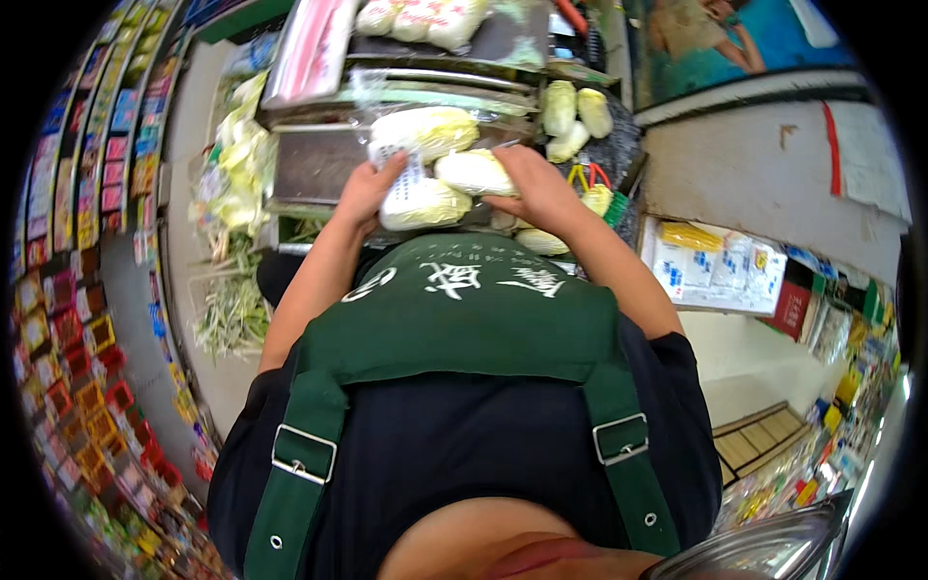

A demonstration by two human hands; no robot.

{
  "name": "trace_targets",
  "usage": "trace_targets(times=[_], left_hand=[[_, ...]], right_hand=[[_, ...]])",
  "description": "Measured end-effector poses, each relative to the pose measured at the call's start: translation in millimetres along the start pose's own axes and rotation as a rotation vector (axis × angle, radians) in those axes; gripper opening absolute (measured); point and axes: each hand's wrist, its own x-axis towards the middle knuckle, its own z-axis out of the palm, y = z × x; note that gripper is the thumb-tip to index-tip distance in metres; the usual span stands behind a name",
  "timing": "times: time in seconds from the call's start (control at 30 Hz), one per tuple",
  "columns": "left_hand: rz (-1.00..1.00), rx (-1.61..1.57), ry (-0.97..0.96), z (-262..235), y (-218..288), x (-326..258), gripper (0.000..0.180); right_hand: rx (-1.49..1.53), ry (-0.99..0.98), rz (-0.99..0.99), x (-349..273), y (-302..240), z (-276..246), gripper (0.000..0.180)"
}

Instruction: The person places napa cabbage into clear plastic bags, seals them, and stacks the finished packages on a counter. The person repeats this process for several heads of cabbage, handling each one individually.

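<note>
A clear plastic bag (pixel 404 176) with dark print lies in front of me and holds napa cabbages. One pale napa cabbage (pixel 430 132) is at its far side, and another napa cabbage (pixel 425 205) is at the near side. My left hand (pixel 372 188) grips the bag's left edge, thumb on top. Between the two cabbages, a smaller napa cabbage (pixel 474 172) has its right end in the fingers of my right hand (pixel 532 186). Whether this one is fully inside the bag I cannot tell.
Loose napa cabbages (pixel 561 106) sit on a dark surface at the far right, near a red-and-yellow handled thing (pixel 592 177). Leaf scraps (pixel 234 300) litter the floor at left. Packed bags (pixel 420 19) and a plastic film roll (pixel 311 48) are beyond the dark worktop (pixel 314 164).
</note>
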Motion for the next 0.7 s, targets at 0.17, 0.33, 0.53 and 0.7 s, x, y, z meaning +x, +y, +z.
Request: trace_targets(times=[0.17,0.33,0.53,0.7], left_hand=[[0.035,0.058,-0.037,2.1,5.3,-10.6,0.038],[0.057,0.103,-0.014,10.8,4.1,-13.8,0.042],[-0.006,0.099,0.089,21.0,4.5,-10.3,0.047],[0.037,0.079,0.02,18.6,3.2,-13.7,0.05]], right_hand=[[0.012,-0.038,-0.051,6.7,-4.3,-5.2,0.061],[0.223,-0.202,-0.018,16.6,1.9,-4.0,0.061],[0.539,-0.055,0.262,3.7,0.5,15.4,0.058],[0.232,-0.146,0.042,22.6,-2.5,5.5,0.061]])
